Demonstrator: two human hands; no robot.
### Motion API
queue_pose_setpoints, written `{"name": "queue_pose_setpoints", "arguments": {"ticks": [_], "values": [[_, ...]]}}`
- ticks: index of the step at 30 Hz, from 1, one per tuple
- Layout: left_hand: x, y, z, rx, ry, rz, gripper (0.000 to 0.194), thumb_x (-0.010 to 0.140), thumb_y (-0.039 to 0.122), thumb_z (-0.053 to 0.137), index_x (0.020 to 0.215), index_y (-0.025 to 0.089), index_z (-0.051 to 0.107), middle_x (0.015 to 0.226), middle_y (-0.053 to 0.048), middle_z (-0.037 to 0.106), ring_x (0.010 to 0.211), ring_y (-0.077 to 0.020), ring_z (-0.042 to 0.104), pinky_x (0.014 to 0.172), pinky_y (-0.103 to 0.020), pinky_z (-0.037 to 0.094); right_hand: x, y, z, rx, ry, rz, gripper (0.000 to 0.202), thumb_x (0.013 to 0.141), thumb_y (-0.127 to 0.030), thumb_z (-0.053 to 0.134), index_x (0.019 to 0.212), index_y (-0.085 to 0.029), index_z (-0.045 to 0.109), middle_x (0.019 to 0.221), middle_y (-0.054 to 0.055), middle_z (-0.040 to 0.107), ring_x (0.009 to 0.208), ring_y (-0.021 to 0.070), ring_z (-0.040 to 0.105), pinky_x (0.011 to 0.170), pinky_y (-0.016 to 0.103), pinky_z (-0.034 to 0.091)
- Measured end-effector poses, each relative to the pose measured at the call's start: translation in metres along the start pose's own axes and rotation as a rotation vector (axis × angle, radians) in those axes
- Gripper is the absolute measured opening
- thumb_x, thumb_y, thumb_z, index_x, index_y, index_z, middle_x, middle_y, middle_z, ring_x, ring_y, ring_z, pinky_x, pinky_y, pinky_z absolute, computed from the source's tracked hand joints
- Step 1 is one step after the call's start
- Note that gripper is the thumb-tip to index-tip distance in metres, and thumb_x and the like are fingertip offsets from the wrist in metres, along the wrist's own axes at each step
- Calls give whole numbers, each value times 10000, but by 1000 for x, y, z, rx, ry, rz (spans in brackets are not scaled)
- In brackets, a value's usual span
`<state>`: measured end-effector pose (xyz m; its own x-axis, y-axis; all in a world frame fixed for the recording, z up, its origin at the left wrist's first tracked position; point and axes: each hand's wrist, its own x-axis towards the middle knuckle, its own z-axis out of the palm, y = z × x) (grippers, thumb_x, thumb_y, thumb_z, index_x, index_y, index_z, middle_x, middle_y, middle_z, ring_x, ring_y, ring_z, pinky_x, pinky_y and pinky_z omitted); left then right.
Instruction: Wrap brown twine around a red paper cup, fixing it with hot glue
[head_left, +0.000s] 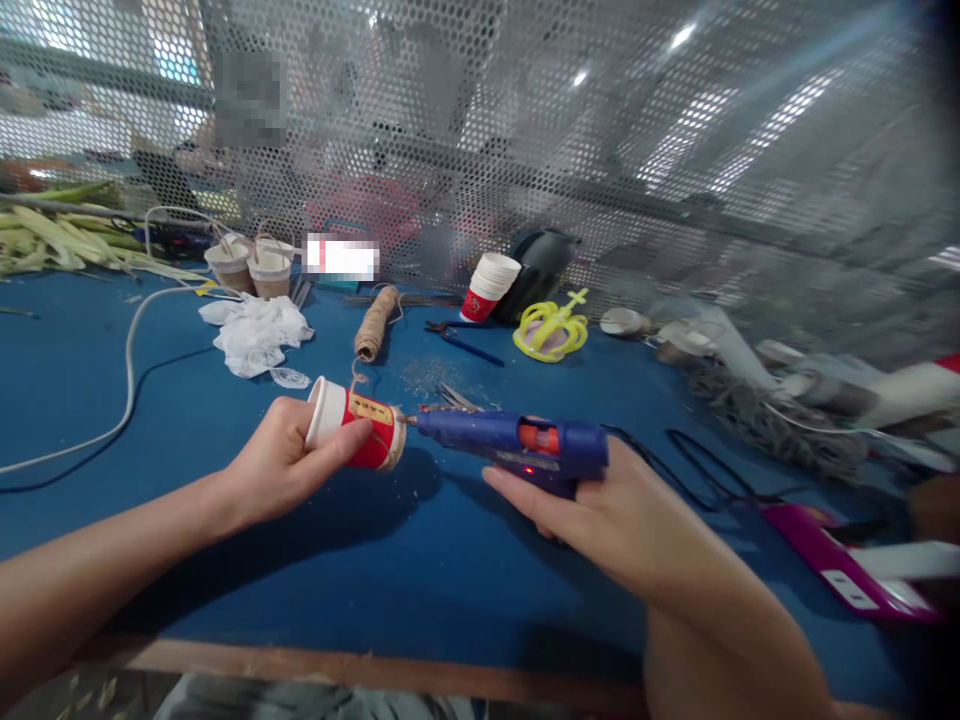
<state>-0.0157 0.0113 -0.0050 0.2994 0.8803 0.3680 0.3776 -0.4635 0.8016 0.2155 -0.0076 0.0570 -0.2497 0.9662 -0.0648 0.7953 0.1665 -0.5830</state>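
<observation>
My left hand (pixel 292 455) grips a red and white paper cup (pixel 367 430), held sideways with its base turned right and some fingers inside its mouth. Twine runs from the cup up to a spool of brown twine (pixel 376 322) lying behind it. In my right hand (pixel 592 510) is a blue hot glue gun (pixel 480 437) with a lit red light. Its nozzle points left and meets, or nearly meets, the edge of the cup's base. Fingers wrap the gun's handle, which is mostly hidden.
Behind lie white crumpled fabric (pixel 259 333), twine-wrapped cups (pixel 268 268), blue-handled pliers (pixel 469 342), stacked paper cups (pixel 489 287) and a yellow crown-shaped piece (pixel 551 328). A purple power strip (pixel 832 560) sits at right. A white cable (pixel 129 370) crosses the left. Perforated metal mesh (pixel 450 120) stands behind.
</observation>
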Motion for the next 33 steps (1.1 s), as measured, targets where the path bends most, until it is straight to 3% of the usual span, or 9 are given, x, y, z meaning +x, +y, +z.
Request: {"name": "queue_pose_setpoints", "arguments": {"ticks": [10,21,28,33], "values": [[-1,1,-1,7,-34,-29,378,826,306,420,493,150,509,431,60,311,397,-62,246,369,-197,208,-5,7,0,-31,10,-13,268,693,-437,565,588,-194,524,456,-35,469,423,106,409,423,232,378],[-2,4,-1,79,-53,163,325,805,202,440,490,154,502,442,49,377,398,-60,299,399,-198,247,1,2,-1,-21,16,0,298,717,-429,544,528,-204,494,402,-37,469,383,105,404,402,231,361],[-2,1,-1,11,-28,4,352,800,252,456,462,160,423,434,61,283,409,-57,243,383,-207,202,-4,4,-1,-3,20,5,283,706,-447,552,592,-190,526,441,-32,486,422,113,435,425,234,386],[-1,2,-1,-55,-29,-93,373,813,329,430,494,145,493,447,49,314,420,-60,236,370,-196,194,-6,7,2,3,-9,20,283,705,-458,547,631,-185,531,471,-35,466,437,108,424,422,227,379]]}}
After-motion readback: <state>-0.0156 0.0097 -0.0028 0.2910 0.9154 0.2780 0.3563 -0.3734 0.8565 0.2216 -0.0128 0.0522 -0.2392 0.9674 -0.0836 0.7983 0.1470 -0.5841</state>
